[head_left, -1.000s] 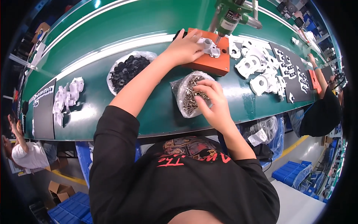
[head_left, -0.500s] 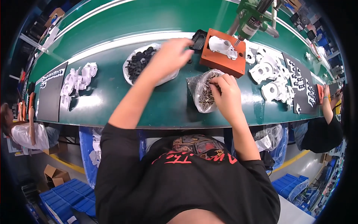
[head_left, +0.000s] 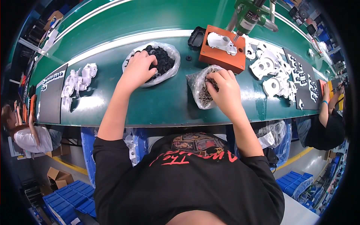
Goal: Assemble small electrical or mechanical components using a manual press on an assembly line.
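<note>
My left hand (head_left: 139, 71) lies over the left side of a clear plastic bag (head_left: 171, 74) full of small black plastic parts (head_left: 164, 60). Its thumb and fingers are apart above the parts, and some fingertips are hidden. My right hand (head_left: 226, 87) reaches into a smaller plastic bag (head_left: 195, 88) of metal screws (head_left: 205, 96). Those fingers are curled closed among the screws; what they hold, if anything, is hidden. Behind this bag, a white housing (head_left: 222, 43) sits on an orange fixture block (head_left: 221, 59), beneath a green press-like machine (head_left: 247, 20).
White housings are piled on the right (head_left: 275, 71) and left (head_left: 77, 82) of the green bench (head_left: 161, 107). Dark boards (head_left: 50, 99) with small parts stand beyond them. A black tray (head_left: 197, 36) and a loose black part (head_left: 188, 58) lie beside the fixture. Other people work at both ends.
My left hand has moved left and nearer, from beside the black tray to the bag of black parts. My right hand stays in the screw bag.
</note>
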### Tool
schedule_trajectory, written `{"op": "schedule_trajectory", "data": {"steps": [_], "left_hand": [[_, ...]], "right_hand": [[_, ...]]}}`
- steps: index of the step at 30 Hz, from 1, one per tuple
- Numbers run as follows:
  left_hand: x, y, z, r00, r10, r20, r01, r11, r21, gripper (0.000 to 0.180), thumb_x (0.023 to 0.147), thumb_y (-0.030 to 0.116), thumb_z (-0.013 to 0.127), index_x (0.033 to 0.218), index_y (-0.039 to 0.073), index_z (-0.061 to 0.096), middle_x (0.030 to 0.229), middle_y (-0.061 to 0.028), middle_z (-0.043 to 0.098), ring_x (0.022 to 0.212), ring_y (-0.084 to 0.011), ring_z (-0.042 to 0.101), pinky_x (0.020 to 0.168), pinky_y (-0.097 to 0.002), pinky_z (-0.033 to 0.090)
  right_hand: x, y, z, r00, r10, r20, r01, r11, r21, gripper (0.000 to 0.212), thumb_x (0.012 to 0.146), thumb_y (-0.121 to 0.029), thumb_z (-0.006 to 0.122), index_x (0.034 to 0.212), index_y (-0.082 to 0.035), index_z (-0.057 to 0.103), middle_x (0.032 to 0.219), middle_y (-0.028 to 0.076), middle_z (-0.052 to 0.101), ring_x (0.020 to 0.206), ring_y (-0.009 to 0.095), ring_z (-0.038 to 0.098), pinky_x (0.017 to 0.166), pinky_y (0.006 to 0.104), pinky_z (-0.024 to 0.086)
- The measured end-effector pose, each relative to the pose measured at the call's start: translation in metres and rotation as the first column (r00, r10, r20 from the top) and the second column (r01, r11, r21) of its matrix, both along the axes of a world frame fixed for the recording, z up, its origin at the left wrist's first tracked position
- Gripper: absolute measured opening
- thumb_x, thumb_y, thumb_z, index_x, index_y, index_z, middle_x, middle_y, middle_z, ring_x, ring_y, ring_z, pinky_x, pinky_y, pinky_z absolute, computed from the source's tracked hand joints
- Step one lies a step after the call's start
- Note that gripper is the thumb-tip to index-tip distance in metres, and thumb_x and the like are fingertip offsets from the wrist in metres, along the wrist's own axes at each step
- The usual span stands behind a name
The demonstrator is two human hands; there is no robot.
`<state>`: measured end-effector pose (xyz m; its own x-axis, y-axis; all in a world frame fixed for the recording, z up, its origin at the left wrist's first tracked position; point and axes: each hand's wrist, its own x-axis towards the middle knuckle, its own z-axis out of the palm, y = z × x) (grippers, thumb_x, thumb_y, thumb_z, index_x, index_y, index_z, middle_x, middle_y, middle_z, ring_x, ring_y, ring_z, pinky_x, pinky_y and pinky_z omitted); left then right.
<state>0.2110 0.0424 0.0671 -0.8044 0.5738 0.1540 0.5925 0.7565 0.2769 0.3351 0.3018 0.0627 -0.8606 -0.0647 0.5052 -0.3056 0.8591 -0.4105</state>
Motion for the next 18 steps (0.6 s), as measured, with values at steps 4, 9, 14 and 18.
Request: {"op": "schedule_trajectory", "data": {"steps": [4,9,14,18], "left_hand": [[0.007,-0.002,0.001,0.999,0.026,0.026,-0.025,0.999,-0.037,0.018,0.073,0.018,0.068,0.087,0.009,0.062,0.088,-0.0099,0.053,0.091,-0.0284,0.051,0.082,-0.0388,0.041],[0.010,0.001,-0.009,0.999,0.030,-0.032,-0.030,1.000,0.010,0.018,0.074,0.020,0.068,0.086,0.009,0.062,0.084,-0.0091,0.052,0.087,-0.0282,0.050,0.076,-0.0388,0.040],[0.007,0.003,-0.005,0.999,0.028,0.046,-0.043,0.930,0.365,0.016,0.073,0.012,0.065,0.084,0.004,0.058,0.089,-0.0112,0.052,0.087,-0.0267,0.053,0.080,-0.0365,0.043],[0.001,0.010,0.005,0.924,-0.071,0.375,-0.238,0.662,0.711,0.010,0.078,0.002,0.058,0.084,0.000,0.050,0.099,-0.0102,0.059,0.065,-0.0111,0.055,0.063,-0.0246,0.047]], "right_hand": [[0.002,0.001,-0.002,1.000,0.006,-0.017,-0.007,1.000,-0.026,0.016,0.071,-0.004,0.068,0.086,-0.003,0.063,0.085,0.008,0.058,0.080,0.027,0.053,0.072,0.0363,0.045],[0.002,0.000,-0.003,0.998,0.004,-0.055,-0.011,0.991,-0.136,0.012,0.075,-0.001,0.065,0.087,-0.003,0.063,0.083,0.008,0.057,0.075,0.024,0.055,0.065,0.0325,0.046],[0.001,0.003,-0.007,0.999,-0.014,-0.043,0.002,0.962,-0.272,0.010,0.079,0.000,0.064,0.089,-0.001,0.063,0.083,0.008,0.059,0.066,0.018,0.057,0.060,0.0276,0.046],[0.003,0.005,-0.001,0.999,-0.017,-0.028,0.003,0.892,-0.453,0.011,0.080,0.000,0.063,0.091,-0.001,0.063,0.080,0.008,0.061,0.067,0.013,0.057,0.062,0.0243,0.046]]}}
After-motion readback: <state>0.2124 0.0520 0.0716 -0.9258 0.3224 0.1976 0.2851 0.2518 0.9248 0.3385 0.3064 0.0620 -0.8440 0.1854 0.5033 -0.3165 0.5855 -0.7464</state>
